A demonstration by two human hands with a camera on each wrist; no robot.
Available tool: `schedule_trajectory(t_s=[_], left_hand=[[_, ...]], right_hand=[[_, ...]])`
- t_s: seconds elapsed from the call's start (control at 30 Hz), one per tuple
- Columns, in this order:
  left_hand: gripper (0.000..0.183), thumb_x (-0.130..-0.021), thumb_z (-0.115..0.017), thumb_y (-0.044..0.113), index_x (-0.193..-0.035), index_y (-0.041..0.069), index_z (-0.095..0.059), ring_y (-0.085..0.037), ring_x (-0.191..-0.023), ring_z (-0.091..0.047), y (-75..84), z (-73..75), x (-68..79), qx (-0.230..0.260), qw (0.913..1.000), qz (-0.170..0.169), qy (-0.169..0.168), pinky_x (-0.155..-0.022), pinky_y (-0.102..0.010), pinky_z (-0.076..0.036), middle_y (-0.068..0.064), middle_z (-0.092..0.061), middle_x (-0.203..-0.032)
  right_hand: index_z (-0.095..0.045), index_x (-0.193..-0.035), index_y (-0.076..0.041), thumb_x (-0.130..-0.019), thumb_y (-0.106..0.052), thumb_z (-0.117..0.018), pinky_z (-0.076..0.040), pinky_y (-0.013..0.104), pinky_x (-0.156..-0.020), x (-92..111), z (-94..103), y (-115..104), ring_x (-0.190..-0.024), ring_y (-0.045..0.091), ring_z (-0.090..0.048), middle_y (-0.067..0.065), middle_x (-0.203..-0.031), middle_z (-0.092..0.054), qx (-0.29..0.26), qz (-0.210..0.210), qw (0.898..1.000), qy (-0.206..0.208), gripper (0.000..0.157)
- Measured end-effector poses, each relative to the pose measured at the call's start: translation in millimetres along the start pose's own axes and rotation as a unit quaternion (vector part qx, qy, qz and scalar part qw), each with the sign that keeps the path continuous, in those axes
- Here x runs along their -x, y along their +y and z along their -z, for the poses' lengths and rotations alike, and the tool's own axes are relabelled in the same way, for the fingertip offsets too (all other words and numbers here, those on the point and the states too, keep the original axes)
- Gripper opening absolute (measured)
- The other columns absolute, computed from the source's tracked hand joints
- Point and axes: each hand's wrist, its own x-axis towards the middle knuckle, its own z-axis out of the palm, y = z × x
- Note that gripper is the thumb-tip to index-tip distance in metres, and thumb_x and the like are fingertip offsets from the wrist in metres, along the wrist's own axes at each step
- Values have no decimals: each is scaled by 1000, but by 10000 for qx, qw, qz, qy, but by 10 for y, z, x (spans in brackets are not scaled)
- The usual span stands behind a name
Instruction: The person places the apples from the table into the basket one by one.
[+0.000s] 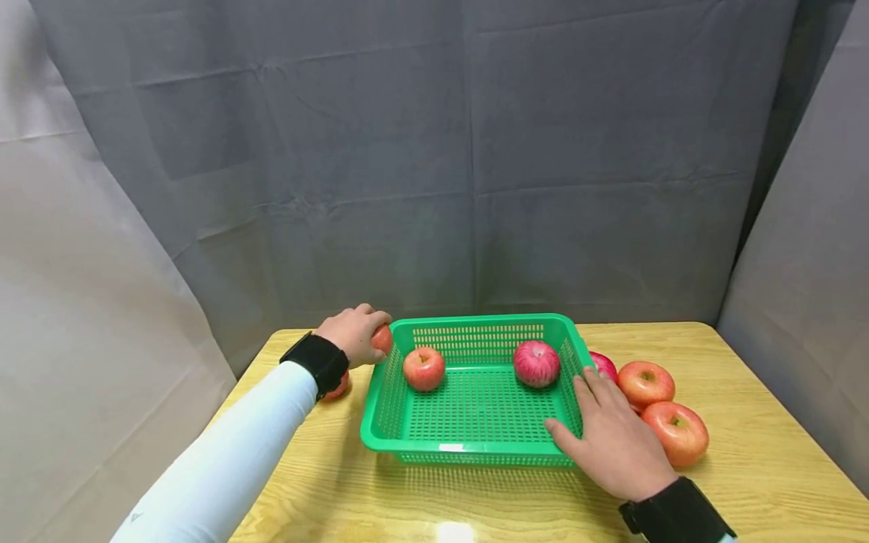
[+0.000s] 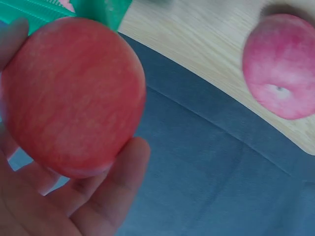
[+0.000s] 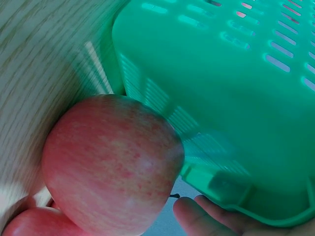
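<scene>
My left hand (image 1: 353,335) grips a red apple (image 2: 74,98) just outside the left rim of a green plastic basket (image 1: 475,448). Beneath that wrist, another apple (image 1: 337,388) sits on the table, partly covered. In the basket lie a red apple (image 1: 424,369) at the left and a darker pink striped one (image 1: 536,363) at the right. My right hand (image 1: 621,437) rests at the basket's right rim, its fingers extended and thumb spread over the inside. Close to its fingertips, in the right wrist view, a large apple (image 3: 113,162) stands beside the basket wall.
Right of the basket, several apples are grouped on the wooden table (image 1: 767,452), among them two red ones (image 1: 647,385) and a dark pink one (image 1: 603,366) partly hidden. Grey cloth (image 1: 475,188) hangs behind the table, and pale cloth stands on both sides.
</scene>
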Motion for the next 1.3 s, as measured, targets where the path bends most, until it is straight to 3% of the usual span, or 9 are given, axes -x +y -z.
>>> schedule_trajectory(t_s=[0.43,0.67,1.0,1.3], left_hand=[[60,-75,-75,43,-130,29,-56,-21,-90,-53,386,-31,-228,-131,9992,-361,-124,-69,-41,-51,-2,-55,-115],[56,-76,-75,40,-128,30,-56,-20,-91,-52,616,-41,-281,-21,9978,-613,-246,-70,-41,-51,-2,-55,-115],[57,-79,-71,45,-131,31,-54,-21,-92,-53,903,-136,-386,-370,9940,-1015,-182,-68,-39,-52,-2,-54,-116],[59,-76,-74,44,-130,31,-55,-19,-89,-53,1129,-290,-514,-218,9930,-1148,-157,-62,-34,-51,-1,-55,-113]], right_hand=[[-38,-140,6,-85,-76,-34,-34,62,-99,23,-13,-20,-133,39,-21,25,-147,-28,12,-25,10000,45,99],[-38,-140,5,-85,-76,-34,-35,61,-98,37,-22,-67,-133,39,-21,23,-148,-28,-26,-32,10000,57,98],[-40,-138,6,-86,-73,-39,-31,60,-102,76,-3,-94,-133,38,-22,24,-147,-29,25,-4,9999,140,94],[-42,-137,5,-87,-72,-38,-31,58,-103,115,-12,-120,-132,37,-23,23,-146,-31,-16,24,9998,204,93]])
